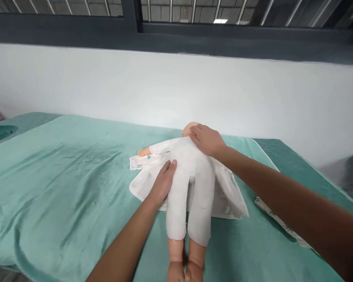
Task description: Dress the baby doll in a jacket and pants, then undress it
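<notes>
A baby doll (191, 176) in a white body suit lies on its back on an opened white garment (141, 184) spread over a teal towel (61, 184). Its bare legs point toward me and its head is at the far end. My left hand (163, 182) lies flat on the doll's left side near the hip, fingers stretched out. My right hand (206, 139) rests on the doll's upper chest and neck, fingers curved over it and partly covering the head.
The towel covers a padded table that runs to a white wall (176, 86) under a dark window frame. A patterned white cloth (279, 223) lies under my right forearm near the table's right edge. Another teal table corner (0, 131) shows at far left.
</notes>
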Action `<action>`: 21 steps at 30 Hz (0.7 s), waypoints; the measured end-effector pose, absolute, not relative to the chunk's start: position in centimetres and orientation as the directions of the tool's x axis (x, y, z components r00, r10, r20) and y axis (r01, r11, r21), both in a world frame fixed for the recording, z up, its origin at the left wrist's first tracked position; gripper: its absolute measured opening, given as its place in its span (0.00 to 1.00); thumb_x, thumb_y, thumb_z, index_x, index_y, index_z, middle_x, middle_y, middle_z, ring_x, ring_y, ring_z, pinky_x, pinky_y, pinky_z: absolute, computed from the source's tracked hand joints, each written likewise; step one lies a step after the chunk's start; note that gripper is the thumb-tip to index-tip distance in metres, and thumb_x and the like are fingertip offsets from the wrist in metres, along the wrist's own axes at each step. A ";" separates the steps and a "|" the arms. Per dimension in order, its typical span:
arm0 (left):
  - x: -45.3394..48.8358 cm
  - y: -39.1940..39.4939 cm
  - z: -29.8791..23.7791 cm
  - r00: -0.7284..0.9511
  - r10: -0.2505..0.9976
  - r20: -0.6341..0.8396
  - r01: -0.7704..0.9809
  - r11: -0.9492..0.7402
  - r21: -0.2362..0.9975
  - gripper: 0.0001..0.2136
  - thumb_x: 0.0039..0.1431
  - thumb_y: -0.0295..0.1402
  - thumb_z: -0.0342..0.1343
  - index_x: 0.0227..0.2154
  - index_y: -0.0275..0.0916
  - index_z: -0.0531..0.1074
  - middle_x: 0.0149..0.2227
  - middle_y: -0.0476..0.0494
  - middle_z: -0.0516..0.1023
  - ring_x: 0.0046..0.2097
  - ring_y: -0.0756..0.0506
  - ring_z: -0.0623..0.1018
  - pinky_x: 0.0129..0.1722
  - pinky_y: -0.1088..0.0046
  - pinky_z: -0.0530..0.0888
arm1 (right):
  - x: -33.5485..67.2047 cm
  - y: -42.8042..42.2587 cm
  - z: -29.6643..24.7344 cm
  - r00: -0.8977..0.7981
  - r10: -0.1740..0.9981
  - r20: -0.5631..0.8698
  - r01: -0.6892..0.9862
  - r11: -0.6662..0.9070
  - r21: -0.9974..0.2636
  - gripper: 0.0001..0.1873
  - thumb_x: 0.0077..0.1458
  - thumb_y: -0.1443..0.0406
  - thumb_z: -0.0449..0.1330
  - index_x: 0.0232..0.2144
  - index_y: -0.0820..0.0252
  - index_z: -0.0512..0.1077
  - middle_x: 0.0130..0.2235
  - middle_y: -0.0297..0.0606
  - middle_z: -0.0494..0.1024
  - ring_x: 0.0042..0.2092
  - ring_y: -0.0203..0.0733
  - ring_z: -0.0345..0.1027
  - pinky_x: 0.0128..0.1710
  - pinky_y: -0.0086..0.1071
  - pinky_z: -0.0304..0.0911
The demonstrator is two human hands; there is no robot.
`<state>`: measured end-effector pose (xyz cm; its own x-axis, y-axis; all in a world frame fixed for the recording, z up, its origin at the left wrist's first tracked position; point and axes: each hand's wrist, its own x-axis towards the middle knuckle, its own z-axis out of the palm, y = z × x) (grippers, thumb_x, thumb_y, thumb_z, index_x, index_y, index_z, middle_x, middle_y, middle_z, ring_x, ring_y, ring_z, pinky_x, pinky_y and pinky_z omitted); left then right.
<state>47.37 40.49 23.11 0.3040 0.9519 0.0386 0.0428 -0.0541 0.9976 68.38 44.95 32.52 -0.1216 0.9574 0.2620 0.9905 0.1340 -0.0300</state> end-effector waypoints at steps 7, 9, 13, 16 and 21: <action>47.2 40.8 22.9 0.308 0.951 -0.010 0.084 -0.017 0.996 0.25 0.64 0.57 0.46 0.44 0.44 0.77 0.42 0.39 0.82 0.44 0.37 0.80 0.44 0.63 0.76 | 59.7 50.4 30.4 -0.308 0.949 -0.068 0.951 0.307 -0.017 0.21 0.64 0.54 0.53 0.52 0.61 0.70 0.52 0.50 0.76 0.51 0.58 0.70 0.47 0.47 0.64; 47.1 40.7 23.1 0.308 0.951 -0.024 0.116 -0.012 0.993 0.25 0.64 0.57 0.45 0.43 0.44 0.77 0.42 0.40 0.82 0.43 0.38 0.79 0.44 0.62 0.76 | 58.6 51.4 29.9 -0.315 0.941 -0.126 0.949 0.315 -0.020 0.19 0.62 0.53 0.57 0.47 0.60 0.73 0.48 0.49 0.78 0.46 0.58 0.73 0.44 0.46 0.64; 47.0 40.9 23.0 0.282 0.959 0.026 0.134 -0.066 0.989 0.20 0.67 0.51 0.45 0.46 0.44 0.76 0.46 0.43 0.81 0.47 0.40 0.79 0.48 0.63 0.75 | 59.1 51.4 30.0 -0.347 0.928 -0.137 0.938 0.346 -0.034 0.18 0.61 0.50 0.57 0.43 0.57 0.74 0.45 0.46 0.80 0.44 0.54 0.74 0.40 0.41 0.63; 46.8 41.9 22.3 0.256 0.953 0.160 0.203 -0.215 0.955 0.13 0.66 0.40 0.50 0.47 0.42 0.74 0.45 0.43 0.81 0.46 0.42 0.79 0.49 0.63 0.75 | 60.7 49.9 30.8 -0.330 0.942 -0.057 0.944 0.328 -0.039 0.20 0.63 0.48 0.54 0.42 0.56 0.73 0.45 0.45 0.79 0.44 0.53 0.73 0.40 0.40 0.61; 46.1 44.9 22.0 0.229 0.889 0.397 0.720 -0.429 0.545 0.11 0.58 0.30 0.56 0.44 0.40 0.74 0.47 0.35 0.76 0.53 0.34 0.73 0.51 0.54 0.72 | 62.6 47.4 31.3 -0.262 0.965 0.014 0.963 0.262 -0.066 0.23 0.63 0.45 0.51 0.42 0.56 0.72 0.44 0.43 0.78 0.43 0.51 0.71 0.40 0.39 0.60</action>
